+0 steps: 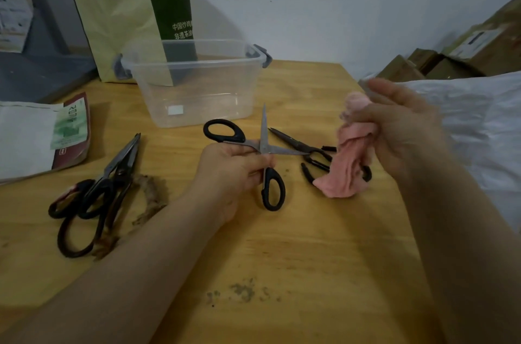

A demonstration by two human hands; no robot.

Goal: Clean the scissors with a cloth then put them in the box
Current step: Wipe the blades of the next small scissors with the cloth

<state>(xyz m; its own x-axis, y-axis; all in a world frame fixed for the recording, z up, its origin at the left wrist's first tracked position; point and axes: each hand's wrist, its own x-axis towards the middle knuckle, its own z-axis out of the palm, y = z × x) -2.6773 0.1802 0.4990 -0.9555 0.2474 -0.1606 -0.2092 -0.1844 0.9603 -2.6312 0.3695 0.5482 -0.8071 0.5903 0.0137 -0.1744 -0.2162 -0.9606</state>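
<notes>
The left hand pinches the splayed scissors at the pivot above the bench; the right hand clutches the cloth; wiping bare edges could nick fingers; the box waits behind.

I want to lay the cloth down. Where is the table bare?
Bare: the table between the left forearm and the right forearm, and right of the clear box. Crowded: the scissors pile at left, the dark scissors behind the cloth.

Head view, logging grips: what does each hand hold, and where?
Left hand grips the open scissors near the pivot; right hand grips the pink cloth by its top.
</notes>
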